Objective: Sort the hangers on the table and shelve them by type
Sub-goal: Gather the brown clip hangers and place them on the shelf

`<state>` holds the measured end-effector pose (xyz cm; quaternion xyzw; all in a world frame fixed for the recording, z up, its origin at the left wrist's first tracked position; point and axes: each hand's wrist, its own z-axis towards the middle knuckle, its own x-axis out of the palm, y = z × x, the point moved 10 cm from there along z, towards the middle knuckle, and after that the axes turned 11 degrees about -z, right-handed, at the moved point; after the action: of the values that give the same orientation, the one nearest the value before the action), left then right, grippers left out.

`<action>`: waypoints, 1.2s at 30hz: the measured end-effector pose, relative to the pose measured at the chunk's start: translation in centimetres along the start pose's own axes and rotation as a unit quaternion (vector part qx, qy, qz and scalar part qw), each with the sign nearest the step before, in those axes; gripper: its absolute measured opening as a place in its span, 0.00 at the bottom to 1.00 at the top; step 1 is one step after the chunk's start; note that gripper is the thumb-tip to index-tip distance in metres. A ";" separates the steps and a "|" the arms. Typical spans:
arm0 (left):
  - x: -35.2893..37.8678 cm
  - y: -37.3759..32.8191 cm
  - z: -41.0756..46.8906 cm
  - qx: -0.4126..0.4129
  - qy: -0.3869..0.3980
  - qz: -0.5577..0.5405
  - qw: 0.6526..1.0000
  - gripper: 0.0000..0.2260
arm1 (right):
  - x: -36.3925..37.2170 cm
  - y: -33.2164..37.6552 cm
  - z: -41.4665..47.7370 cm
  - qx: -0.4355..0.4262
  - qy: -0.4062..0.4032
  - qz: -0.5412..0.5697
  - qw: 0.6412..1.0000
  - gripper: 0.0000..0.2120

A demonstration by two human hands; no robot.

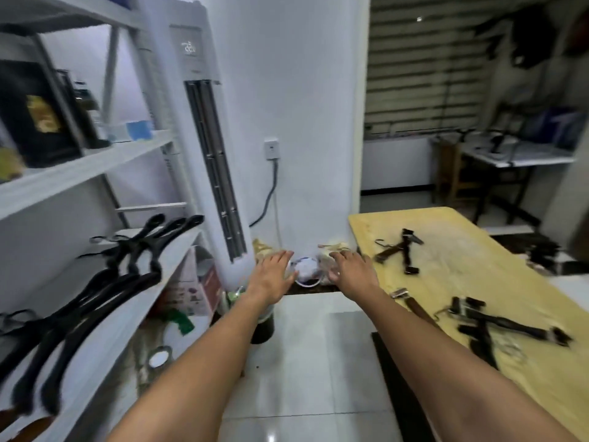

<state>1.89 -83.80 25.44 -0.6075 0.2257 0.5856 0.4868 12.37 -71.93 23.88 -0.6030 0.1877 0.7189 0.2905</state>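
While clip hangers (404, 248) lie on the yellow tabletop (462, 275) and black hangers (121, 280) rest on the shelf (181, 247), the left hand (271, 272) and right hand (350, 269) hang between them, fingers spread, holding nothing. Next, I think, a hand must reach right and pick one up.

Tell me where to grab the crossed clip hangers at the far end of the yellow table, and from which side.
Probably at the crossing of the two dark bars of the crossed clip hangers, from above with the right hand, the nearer one, open and empty. They lie flat on the table, so only their tops are free, and one pinch there takes both.
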 end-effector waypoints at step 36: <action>24.3 -13.9 22.1 0.232 0.228 -0.031 0.945 0.26 | 21.5 -26.3 -7.0 0.371 0.268 0.010 0.889 0.23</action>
<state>7.90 -51.78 10.95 -0.6021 0.4416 0.3476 0.5671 32.41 -52.18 3.61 -0.6191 0.5170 0.4111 0.4247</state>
